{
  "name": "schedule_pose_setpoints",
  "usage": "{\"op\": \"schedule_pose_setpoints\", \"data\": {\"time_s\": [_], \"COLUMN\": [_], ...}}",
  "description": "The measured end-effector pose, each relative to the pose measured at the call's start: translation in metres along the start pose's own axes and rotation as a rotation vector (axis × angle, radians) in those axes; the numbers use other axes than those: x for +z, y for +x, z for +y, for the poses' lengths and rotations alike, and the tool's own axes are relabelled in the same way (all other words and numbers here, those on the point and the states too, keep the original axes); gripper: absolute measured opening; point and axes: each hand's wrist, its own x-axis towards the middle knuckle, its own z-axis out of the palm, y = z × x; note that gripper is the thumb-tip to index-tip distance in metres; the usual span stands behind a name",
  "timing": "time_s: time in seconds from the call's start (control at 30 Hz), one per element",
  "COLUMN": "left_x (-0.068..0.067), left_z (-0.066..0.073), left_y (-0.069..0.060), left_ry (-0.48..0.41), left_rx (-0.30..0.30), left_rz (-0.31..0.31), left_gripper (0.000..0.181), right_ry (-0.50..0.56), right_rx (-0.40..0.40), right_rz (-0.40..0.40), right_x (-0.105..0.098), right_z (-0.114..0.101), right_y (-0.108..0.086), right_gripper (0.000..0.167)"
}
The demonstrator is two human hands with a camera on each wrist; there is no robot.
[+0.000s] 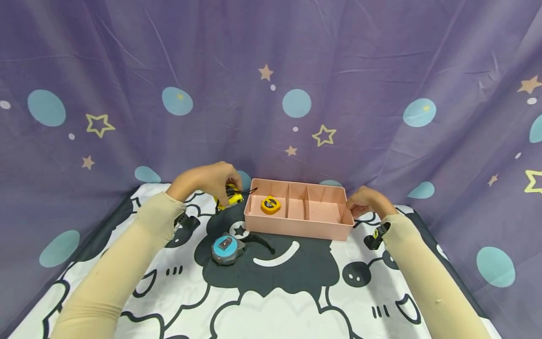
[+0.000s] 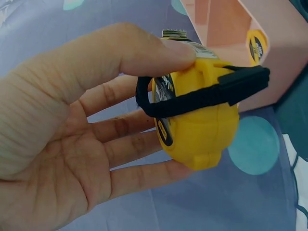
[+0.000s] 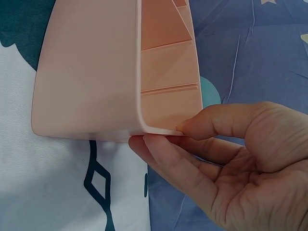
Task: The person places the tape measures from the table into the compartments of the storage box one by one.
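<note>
A yellow tape measure [image 2: 199, 122] with a black wrist strap is pinched between the thumb and fingers of my left hand [image 1: 213, 180], just left of the pink box. My right hand [image 1: 366, 201] pinches the right end wall of that pink divided box [image 1: 298, 228], thumb on the inner side of the rim and fingers outside, as the right wrist view shows. Inside the box's left compartment lies a smaller yellow tape measure [image 1: 270, 205]. The middle and right compartments hold nothing visible. In front of the box rests a blue and grey tape measure [image 1: 226, 249], its black strap stretching right.
A white cloth [image 1: 271, 315] with black cartoon figures covers the table. Behind it hangs a purple curtain [image 1: 237, 94] with stars and blue dots, close to the back of the box.
</note>
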Motion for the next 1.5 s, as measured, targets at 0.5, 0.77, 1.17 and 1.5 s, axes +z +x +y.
{"op": "schedule_pose_setpoints", "data": {"time_s": [0.5,0.77,1.17,1.5], "left_x": [-0.008,-0.006,-0.005,-0.002], "left_z": [0.022,0.027,0.041,0.056], "left_y": [0.023,0.035,0.056,0.075], "left_ry": [0.042,0.037,0.011,0.005], "left_rx": [0.044,0.060,0.118,0.151], "left_rz": [0.015,0.029,0.052,0.050], "left_gripper": [0.036,0.037,0.038,0.030], "right_ry": [-0.011,0.000,0.005,-0.024], "right_rx": [0.014,0.019,0.023,0.015], "right_rz": [-0.001,-0.014,-0.011,0.008], "right_x": [-0.001,0.000,-0.001,0.000], "right_z": [0.001,0.002,0.002,0.000], "right_y": [0.003,0.005,0.003,0.001], "right_gripper": [0.024,0.013,0.012,0.025]}}
